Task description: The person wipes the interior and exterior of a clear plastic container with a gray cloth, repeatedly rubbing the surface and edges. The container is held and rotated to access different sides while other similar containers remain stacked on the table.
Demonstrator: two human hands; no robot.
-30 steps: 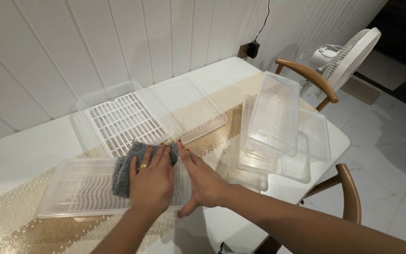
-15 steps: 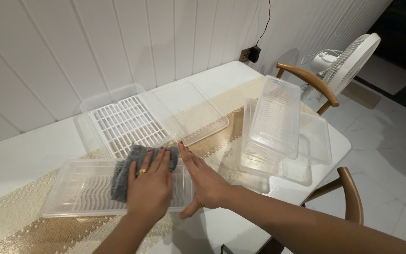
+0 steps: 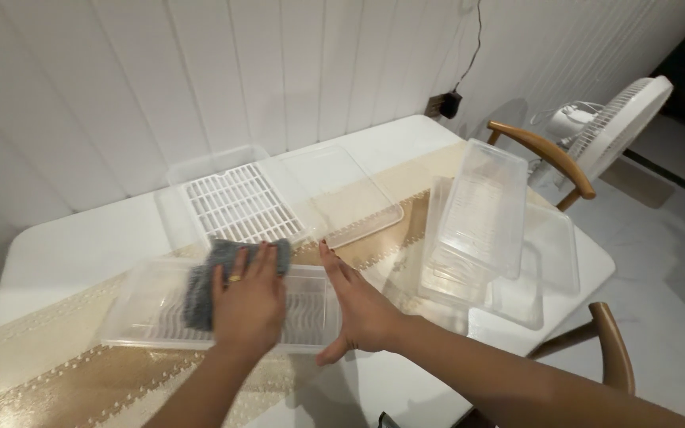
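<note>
A white table (image 3: 81, 246) fills most of the view, with a beige patterned runner (image 3: 65, 380) laid along its near side. At the far right stand two wooden chairs (image 3: 545, 154) and a white fan (image 3: 620, 127). On the right part of the table, clear plastic boxes and lids (image 3: 485, 214) lie stacked at an angle. Farther back, toward the wall, sits a clear container holding a white slatted rack (image 3: 235, 202), with a clear flat lid (image 3: 342, 190) just to its right. Nearest the person lies a clear ribbed tray (image 3: 148, 305) on the runner. The left hand (image 3: 247, 305) is spread flat, fingers (image 3: 267, 265) extended, pressing a grey cloth (image 3: 208, 273) down onto the tray rather than gripping it; a ring shows on one finger. The right hand (image 3: 354, 309) stands on edge, fingers straight and together, braced against the tray's right end and holding nothing
</note>
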